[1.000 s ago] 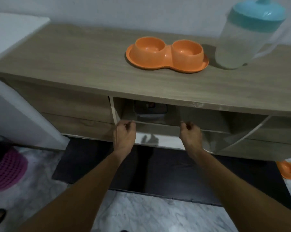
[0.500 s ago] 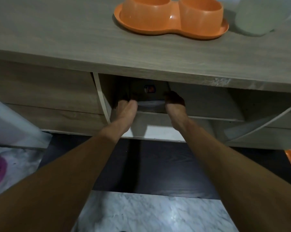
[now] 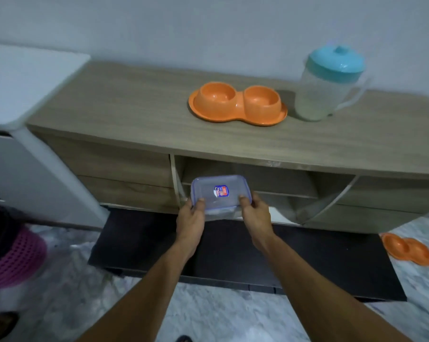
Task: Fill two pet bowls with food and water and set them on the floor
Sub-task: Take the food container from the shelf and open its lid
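Both forearms are reaching forward over the marbled floor (image 3: 208, 312) and a dark mat (image 3: 307, 262). The left hand (image 3: 191, 218) and right hand (image 3: 255, 215) are gripping the near corners of a clear rectangular plastic container (image 3: 221, 192), thumbs lying on its bluish-rimmed lid, fingers curled beneath. A small red-and-blue sticker is showing on the lid; what is inside cannot be told. The container is hanging in front of the open shelf of a wood-grain cabinet (image 3: 134, 119). Farther back, on the cabinet top, an orange double pet bowl (image 3: 237, 104) is sitting with both cups looking empty, and just beside it, to the right, a translucent jug (image 3: 327, 90) with a teal lid is standing upright. Another orange double bowl (image 3: 408, 249) is lying on the floor, far right.
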Demonstrator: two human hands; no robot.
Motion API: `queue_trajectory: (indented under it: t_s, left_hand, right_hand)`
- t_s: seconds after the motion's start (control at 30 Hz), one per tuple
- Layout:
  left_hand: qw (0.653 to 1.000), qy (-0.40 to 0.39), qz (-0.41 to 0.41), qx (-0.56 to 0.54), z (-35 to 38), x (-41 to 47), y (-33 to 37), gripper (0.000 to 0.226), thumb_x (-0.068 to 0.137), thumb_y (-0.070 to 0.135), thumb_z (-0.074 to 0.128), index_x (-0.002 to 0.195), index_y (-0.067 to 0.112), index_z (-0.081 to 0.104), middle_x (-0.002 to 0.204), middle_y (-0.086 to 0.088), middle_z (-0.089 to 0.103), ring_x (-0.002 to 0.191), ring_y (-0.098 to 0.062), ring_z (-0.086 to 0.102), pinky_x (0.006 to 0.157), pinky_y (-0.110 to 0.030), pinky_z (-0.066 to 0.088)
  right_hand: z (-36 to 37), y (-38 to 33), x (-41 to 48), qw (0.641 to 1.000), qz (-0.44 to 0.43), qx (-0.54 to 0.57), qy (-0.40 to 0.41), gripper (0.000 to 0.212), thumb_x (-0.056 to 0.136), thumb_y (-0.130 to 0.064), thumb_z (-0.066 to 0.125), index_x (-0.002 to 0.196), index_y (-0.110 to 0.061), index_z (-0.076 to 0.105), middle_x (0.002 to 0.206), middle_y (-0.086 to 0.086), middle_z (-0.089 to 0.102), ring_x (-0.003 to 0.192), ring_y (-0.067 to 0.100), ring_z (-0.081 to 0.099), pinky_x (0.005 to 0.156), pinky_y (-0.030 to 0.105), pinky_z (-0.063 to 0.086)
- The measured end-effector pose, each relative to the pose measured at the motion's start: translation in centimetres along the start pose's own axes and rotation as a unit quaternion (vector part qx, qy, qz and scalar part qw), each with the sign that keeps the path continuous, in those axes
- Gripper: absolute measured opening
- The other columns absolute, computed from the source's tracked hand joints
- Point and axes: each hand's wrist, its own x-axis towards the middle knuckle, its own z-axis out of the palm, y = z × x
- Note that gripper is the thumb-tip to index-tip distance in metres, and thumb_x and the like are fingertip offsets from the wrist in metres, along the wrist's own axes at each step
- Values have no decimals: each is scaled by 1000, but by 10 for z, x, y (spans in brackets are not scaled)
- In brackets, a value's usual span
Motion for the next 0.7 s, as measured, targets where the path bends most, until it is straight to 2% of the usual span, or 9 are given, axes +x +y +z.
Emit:
queue_trajectory:
  t_s: [0.07,0.2,0.27,0.37,0.43,0.57,0.63,0.7]
  left_hand:
    - [1000,3,-7,-3,-9,-29,13,37,94,40,53,121,19,65,112,-6,70,104,-26,65,97,-45,51]
    - [1000,13,1,-21,-31,-77,51,32,98,35,52,122,20,66,111,-5,71,103,-22,66,96,-44,52]
    - [999,12,10,-30,-43,-90,74,28,97,35,53,116,21,68,107,-4,72,101,-22,67,95,-45,53]
    - [999,9,29,-21,-60,-94,109,17,96,33,55,95,26,70,101,-4,73,98,-24,68,94,-50,54]
    - [999,14,43,-8,-70,-92,134,17,96,34,55,90,27,69,102,-3,73,98,-23,67,95,-46,53]
    - [997,17,78,-21,-91,-73,188,24,100,25,50,112,14,68,104,-7,69,93,-20,63,85,-34,50]
    - [996,24,85,-15,-101,-51,209,27,101,25,48,118,13,66,105,-6,67,96,-21,62,88,-36,49]
    - [996,24,89,-11,-109,-22,225,27,101,24,47,118,14,66,107,-8,68,97,-23,62,91,-37,49]
  right_hand:
    - [-12,-19,-28,1000,-7,1,-7,21,97,-24,53,112,-16,66,98,3,69,92,19,61,78,26,42]
    - [-26,-63,-77,999,-27,5,-32,23,98,-25,52,117,-21,63,99,0,67,92,16,61,73,25,44]
    - [-29,-88,-94,999,-40,11,-32,23,98,-25,52,117,-21,64,99,0,67,94,17,62,75,26,44]
    - [-26,-125,-108,998,-60,20,-29,25,97,-26,53,117,-18,65,99,2,68,95,20,62,79,27,42]
    - [-20,-148,-109,997,-68,20,-28,26,97,-28,53,118,-18,66,100,1,67,96,19,61,81,27,42]
    - [7,-193,-95,994,-96,34,-46,23,98,-26,52,117,-19,63,109,6,69,102,22,64,89,38,51]
    - [25,-212,-81,992,-108,35,-47,26,99,-25,52,122,-17,62,109,5,68,102,22,64,88,36,50]
    - [46,-229,-63,992,-114,34,-45,28,99,-24,52,123,-14,62,106,4,67,100,21,62,82,29,44]
